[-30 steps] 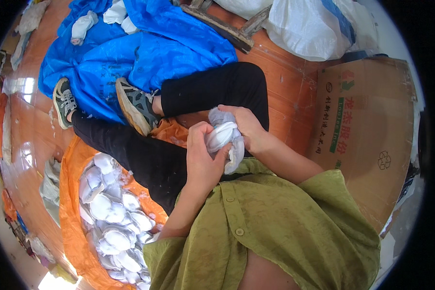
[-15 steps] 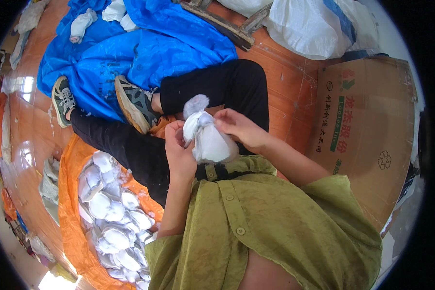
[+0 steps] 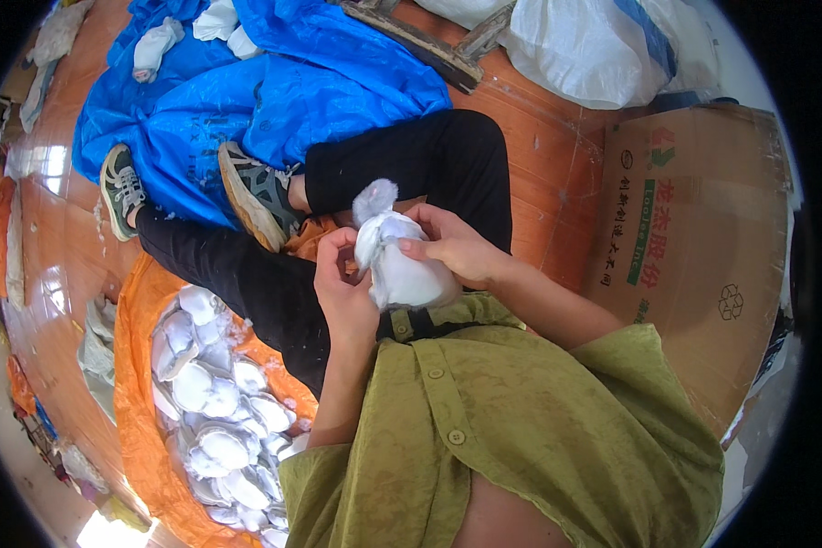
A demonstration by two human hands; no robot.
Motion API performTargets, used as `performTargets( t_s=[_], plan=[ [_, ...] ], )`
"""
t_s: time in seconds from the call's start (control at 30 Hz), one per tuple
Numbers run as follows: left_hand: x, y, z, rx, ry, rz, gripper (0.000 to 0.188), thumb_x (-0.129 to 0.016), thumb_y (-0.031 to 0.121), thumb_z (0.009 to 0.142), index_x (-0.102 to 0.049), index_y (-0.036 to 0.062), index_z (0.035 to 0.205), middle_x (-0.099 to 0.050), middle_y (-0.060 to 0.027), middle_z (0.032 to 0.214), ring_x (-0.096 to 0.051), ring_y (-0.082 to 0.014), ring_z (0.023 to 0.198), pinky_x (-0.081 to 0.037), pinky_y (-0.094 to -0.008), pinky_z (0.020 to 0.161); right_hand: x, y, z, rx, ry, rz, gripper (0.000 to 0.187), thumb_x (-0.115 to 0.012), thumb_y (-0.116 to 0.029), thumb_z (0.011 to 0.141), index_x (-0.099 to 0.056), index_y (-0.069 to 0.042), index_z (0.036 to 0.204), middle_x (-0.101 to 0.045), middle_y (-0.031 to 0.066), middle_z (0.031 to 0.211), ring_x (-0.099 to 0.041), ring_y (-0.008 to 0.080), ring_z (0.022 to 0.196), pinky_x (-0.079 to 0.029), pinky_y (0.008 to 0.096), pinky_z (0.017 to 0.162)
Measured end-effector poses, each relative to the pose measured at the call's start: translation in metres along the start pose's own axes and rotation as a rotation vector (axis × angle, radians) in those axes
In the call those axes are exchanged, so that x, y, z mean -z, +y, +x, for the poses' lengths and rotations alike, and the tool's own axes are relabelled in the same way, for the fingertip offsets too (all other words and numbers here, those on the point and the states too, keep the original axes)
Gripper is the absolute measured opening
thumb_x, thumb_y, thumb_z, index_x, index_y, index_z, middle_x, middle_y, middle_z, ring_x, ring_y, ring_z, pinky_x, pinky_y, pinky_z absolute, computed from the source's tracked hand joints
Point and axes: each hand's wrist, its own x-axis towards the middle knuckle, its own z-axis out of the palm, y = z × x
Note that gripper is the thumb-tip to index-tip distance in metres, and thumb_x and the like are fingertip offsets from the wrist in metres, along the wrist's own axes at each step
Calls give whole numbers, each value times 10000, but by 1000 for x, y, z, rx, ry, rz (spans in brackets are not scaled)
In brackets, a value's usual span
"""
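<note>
Between my two hands, above my lap, is a white stuffed plush piece (image 3: 413, 278) with a rounded lower body and a small grey furry part (image 3: 374, 198) sticking up at its top. My left hand (image 3: 345, 283) pinches its left side near the narrow neck, with thumb and forefinger bent. My right hand (image 3: 455, 247) grips the upper right side, its thumb lying across the white fabric. The fingertips behind the piece are hidden.
An orange sack (image 3: 142, 384) full of white and grey plush pieces (image 3: 219, 447) lies at my left. Ahead, a blue sheet (image 3: 173, 119) carries several white bundles. A cardboard box (image 3: 685, 237) stands at my right, with a white sack (image 3: 580, 55) and a wooden frame (image 3: 420, 46) beyond.
My right hand has moved slightly left and its thumb now presses on the front of the plush piece. The piece has shifted a little to the right.
</note>
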Motion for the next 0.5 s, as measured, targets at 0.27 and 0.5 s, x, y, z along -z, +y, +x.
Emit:
performTargets(
  t_s=[0.27, 0.5],
  plan=[
    [17, 16, 2, 341, -223, -358, 372, -628, 57, 830, -491, 21, 1174, -547, -45, 1047, -528, -119, 961, -419, -246, 859, -4, 12, 2, 193, 166, -125, 371, -784, -141, 761, -546, 12, 1002, -601, 112, 1014, -586, 172, 897, -479, 300, 802],
    [-5, 3, -4, 226, -117, -136, 465, -659, 181, 887, -424, 13, 1251, -504, -99, 1163, -481, -165, 1063, -399, -295, 931, -12, 6, 3, 412, 397, -560, 274, -763, -79, 755, -510, -31, 849, -552, 69, 860, -531, 130, 799, -445, 286, 700]
  ],
)
